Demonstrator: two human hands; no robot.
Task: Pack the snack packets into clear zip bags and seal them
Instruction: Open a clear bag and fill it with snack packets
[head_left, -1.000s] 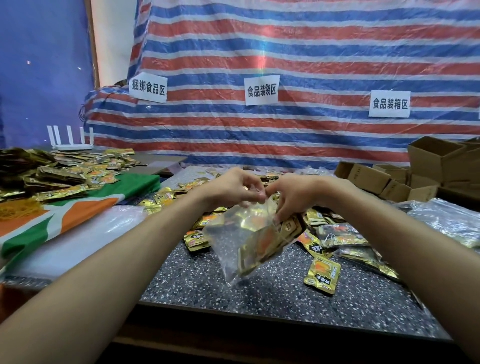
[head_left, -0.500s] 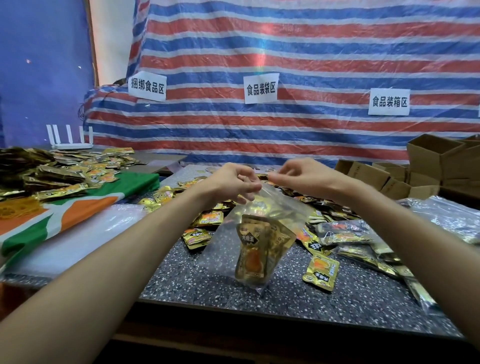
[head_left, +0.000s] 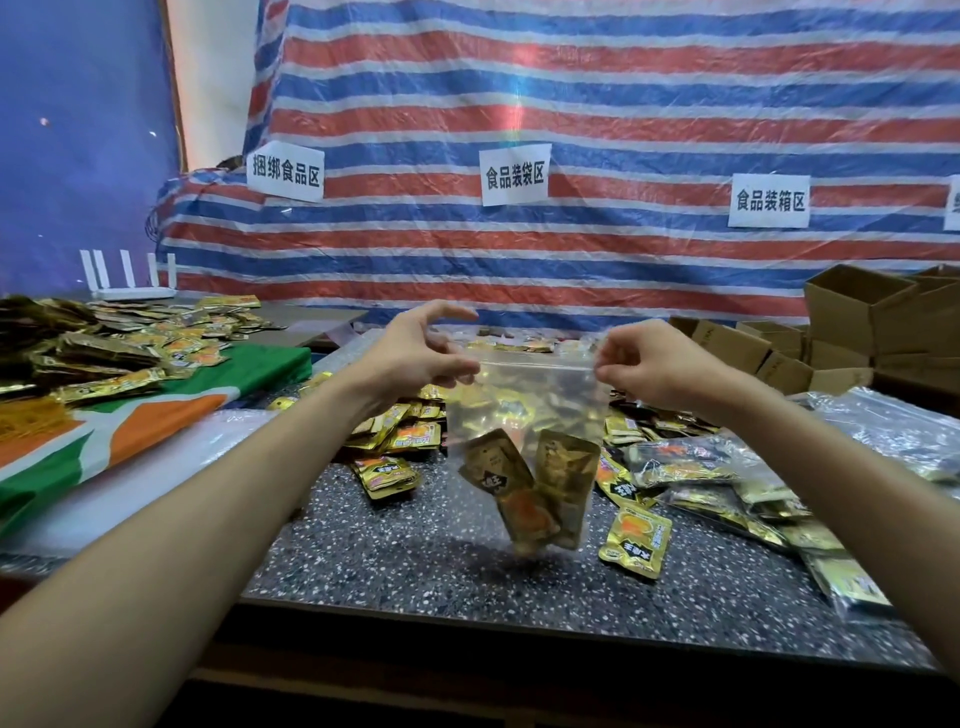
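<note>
Hanging above speckled dark stone surface (head_left: 415, 571): clear plastic zip bag (head_left: 524, 405), gold foil snack packets (head_left: 540, 483) inside; left hand (head_left: 415, 353) pinches top-left corner, right hand (head_left: 649, 364) top-right.

Arms outstretched, left hand (head_left: 418, 353) pinching, right hand (head_left: 652, 364) pinching

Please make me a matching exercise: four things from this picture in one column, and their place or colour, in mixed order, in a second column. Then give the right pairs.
1. zip bag
2. boxes
3. router
4. cloth

A. white, far left at the back
B. held up in the air, packets inside
C. brown, on the right at the back
D. green, orange and white, on the left

Pairs: 1-B, 2-C, 3-A, 4-D
</note>
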